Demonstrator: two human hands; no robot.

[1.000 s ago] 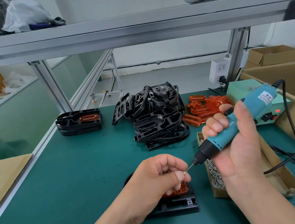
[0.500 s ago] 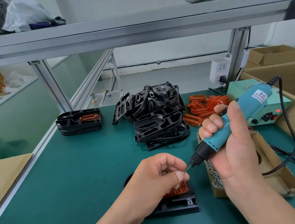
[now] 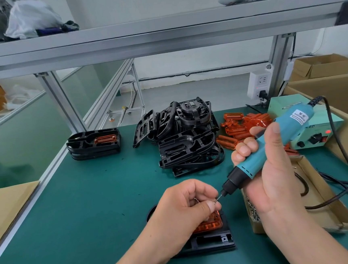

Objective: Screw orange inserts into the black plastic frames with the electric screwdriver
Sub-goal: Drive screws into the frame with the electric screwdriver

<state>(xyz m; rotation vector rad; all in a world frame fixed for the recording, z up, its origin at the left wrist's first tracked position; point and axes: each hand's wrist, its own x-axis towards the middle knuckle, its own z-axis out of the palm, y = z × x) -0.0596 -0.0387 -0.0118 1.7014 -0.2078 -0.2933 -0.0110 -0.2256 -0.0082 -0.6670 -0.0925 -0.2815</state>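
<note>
Screwdriver point(image 3: 252, 161) tip lowered onto screw point(image 3: 215, 200); L hand point(image 3: 182, 211) pinches screw, R hand point(image 3: 274, 182) grips tool.

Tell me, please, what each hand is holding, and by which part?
The right hand grips the screwdriver around its teal body. The left hand pinches what looks like a screw between thumb and forefinger, at the bit's tip.

"KEENW…" label point(image 3: 299, 116) on screwdriver point(image 3: 250, 165), "ED" on box point(image 3: 314, 134)

Right hand point(image 3: 278, 185) grips the teal screwdriver point(image 3: 253, 163), bit touching a screw point(image 3: 215, 201) the left hand point(image 3: 182, 213) pinches above the black frame point(image 3: 210, 242) by the near edge of the tabletop point(image 3: 87, 206)
</note>
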